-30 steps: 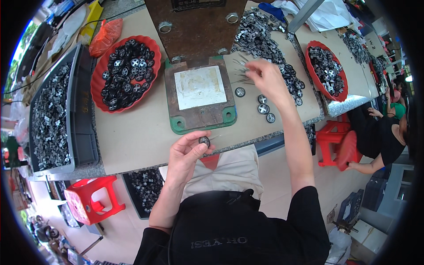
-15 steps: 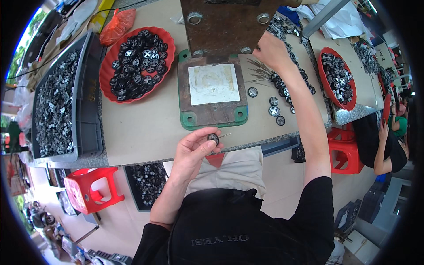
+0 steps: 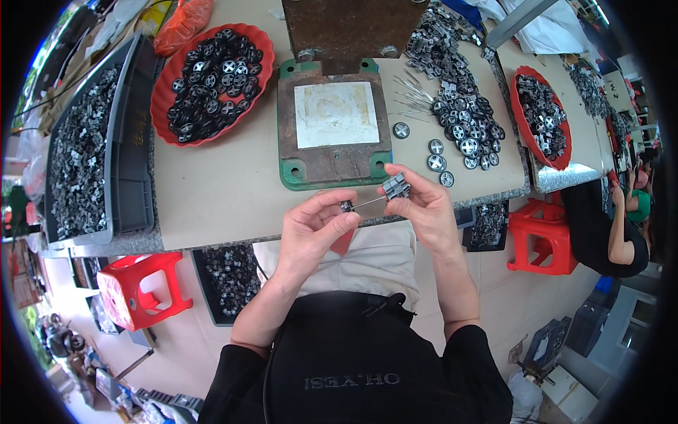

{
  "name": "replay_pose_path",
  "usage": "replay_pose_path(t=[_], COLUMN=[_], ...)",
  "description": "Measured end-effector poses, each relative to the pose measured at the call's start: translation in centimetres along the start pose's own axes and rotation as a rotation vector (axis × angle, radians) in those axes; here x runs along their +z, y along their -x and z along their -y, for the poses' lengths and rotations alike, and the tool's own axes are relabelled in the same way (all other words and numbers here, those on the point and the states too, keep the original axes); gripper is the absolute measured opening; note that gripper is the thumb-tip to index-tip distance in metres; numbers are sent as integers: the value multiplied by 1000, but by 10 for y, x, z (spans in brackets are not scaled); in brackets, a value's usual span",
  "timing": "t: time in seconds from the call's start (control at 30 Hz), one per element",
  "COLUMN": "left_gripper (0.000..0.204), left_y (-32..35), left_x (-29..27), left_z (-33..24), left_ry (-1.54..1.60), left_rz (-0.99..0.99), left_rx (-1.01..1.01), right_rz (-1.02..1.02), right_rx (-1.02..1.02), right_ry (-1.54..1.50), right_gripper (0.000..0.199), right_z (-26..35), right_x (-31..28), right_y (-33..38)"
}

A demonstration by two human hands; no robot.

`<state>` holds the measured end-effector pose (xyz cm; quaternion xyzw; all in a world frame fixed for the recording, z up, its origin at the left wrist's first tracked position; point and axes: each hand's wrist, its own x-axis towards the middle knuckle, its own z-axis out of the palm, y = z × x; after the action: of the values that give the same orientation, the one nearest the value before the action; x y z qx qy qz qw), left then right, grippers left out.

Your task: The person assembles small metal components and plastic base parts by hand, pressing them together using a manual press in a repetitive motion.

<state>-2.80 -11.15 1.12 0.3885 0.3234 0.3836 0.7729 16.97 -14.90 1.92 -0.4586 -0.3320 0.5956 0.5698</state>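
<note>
Between the thumb and fingers of my left hand [image 3: 308, 232] is a small black toy wheel [image 3: 346, 205], held edge-on. A thin metal axle [image 3: 369, 203] sticks out of the wheel toward my right hand [image 3: 431, 218]. That hand pinches a small grey block-shaped part [image 3: 396, 186], close to the axle's free end; I cannot tell whether the axle has entered it. Both hands are just in front of a press base [image 3: 339, 166] with green corners and a white plate [image 3: 335, 116] on top.
Black wheels fill a red scalloped tray [image 3: 263, 71] at the left, beside a grey crate [image 3: 134, 177] of grey parts. Right of the press lie loose wheels [image 3: 468, 147], thin axles [image 3: 413, 95] and heaped grey parts [image 3: 441, 53]. Another red tray [image 3: 521, 99] stands farther right.
My right hand has come back from the pile behind the press, bringing a grey part up to the axle. My left hand keeps hold of the wheel. The view has shifted slightly.
</note>
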Motion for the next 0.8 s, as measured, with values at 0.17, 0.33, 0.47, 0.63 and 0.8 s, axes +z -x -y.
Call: replay_pose_path(t=[0.17,0.33,0.47,0.63,0.8], left_gripper=[30,29,29,30,30], left_y=[2,2,3,4,5], left_x=[-2,-1,-1,0,1], left_z=[3,0,-1,-1,-1], left_ry=[-74,-87,-123,-114,-152], left_rz=[-34,-29,-30,-35,-55], left_rx=[63,64,75,84,121], right_rz=[25,26,19,4,-49], right_rx=[-24,-31,-47,-79,-178], right_ry=[-54,-97,-90,-33,205], right_gripper=[44,44,45,45,40], right_z=[-6,-10,-12,-10,-7], right_x=[2,3,3,5,12], right_y=[-2,-1,-2,-1,0])
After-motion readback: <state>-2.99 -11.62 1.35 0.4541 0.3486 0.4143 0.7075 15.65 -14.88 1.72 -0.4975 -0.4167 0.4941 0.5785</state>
